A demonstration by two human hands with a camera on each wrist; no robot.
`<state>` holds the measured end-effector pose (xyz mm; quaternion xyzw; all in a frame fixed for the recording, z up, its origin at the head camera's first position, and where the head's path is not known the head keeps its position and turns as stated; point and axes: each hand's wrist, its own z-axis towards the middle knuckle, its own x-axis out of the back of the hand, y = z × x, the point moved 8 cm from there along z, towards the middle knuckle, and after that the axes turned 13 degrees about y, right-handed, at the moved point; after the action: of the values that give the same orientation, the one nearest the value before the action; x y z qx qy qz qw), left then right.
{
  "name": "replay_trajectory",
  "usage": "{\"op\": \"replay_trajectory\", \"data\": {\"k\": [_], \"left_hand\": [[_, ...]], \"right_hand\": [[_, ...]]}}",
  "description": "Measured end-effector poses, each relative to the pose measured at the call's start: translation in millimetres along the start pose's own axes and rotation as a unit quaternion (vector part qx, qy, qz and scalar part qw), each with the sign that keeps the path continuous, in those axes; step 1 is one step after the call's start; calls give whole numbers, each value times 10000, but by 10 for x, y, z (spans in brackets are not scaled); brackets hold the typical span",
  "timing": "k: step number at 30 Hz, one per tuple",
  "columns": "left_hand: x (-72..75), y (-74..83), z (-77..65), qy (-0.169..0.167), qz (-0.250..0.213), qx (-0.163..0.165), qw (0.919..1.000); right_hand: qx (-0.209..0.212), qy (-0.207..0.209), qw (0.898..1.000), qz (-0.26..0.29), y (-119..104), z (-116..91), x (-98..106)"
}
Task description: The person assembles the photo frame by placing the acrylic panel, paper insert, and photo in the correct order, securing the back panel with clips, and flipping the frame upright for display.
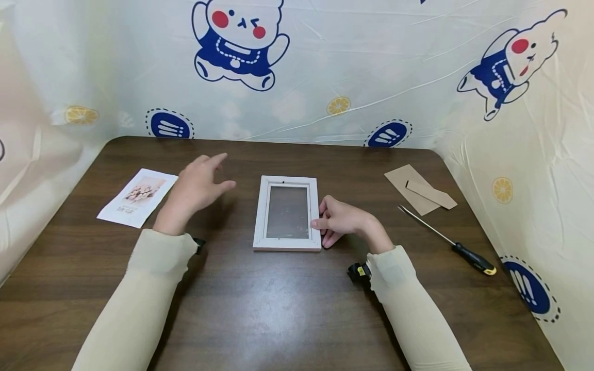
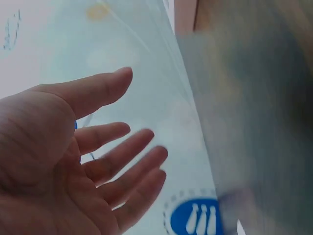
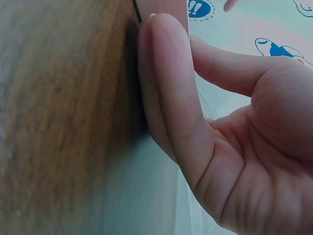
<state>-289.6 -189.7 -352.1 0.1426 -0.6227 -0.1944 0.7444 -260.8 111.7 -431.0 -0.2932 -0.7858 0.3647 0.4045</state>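
Observation:
A white picture frame (image 1: 286, 245) lies on the table with a clear pane (image 1: 287, 211) inside its border. My right hand (image 1: 341, 219) grips its right edge, thumb on the top face and fingers along the side. In the right wrist view, fingers (image 3: 173, 73) press against the frame's pale edge (image 3: 166, 10). My left hand (image 1: 195, 185) is held to the left of the frame, holding nothing, its thumb and fingers spread apart. Beside that hand lies a printed sheet (image 1: 139, 198) with a pink flower picture; the wrist overlaps its right side.
At the right lie two brown board pieces (image 1: 408, 180), one overlapping the other. Nearer me is a screwdriver (image 1: 468, 255) with a black and yellow handle. A cartoon-printed curtain (image 1: 325, 62) surrounds the back and sides of the brown table (image 1: 274, 319).

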Motion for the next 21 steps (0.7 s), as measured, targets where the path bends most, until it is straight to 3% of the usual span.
{"op": "replay_trajectory", "data": {"k": [5, 11, 21], "left_hand": [[188, -394, 29, 135, 193, 380, 9990], [388, -862, -42, 286, 509, 997, 9933], [452, -1404, -243, -307, 902, 1965, 9759]], "right_hand": [[-2, -8, 10000, 7, 8, 4, 3], [34, -18, 10000, -5, -4, 5, 0], [46, 1, 10000, -52, 1, -10, 4]]}}
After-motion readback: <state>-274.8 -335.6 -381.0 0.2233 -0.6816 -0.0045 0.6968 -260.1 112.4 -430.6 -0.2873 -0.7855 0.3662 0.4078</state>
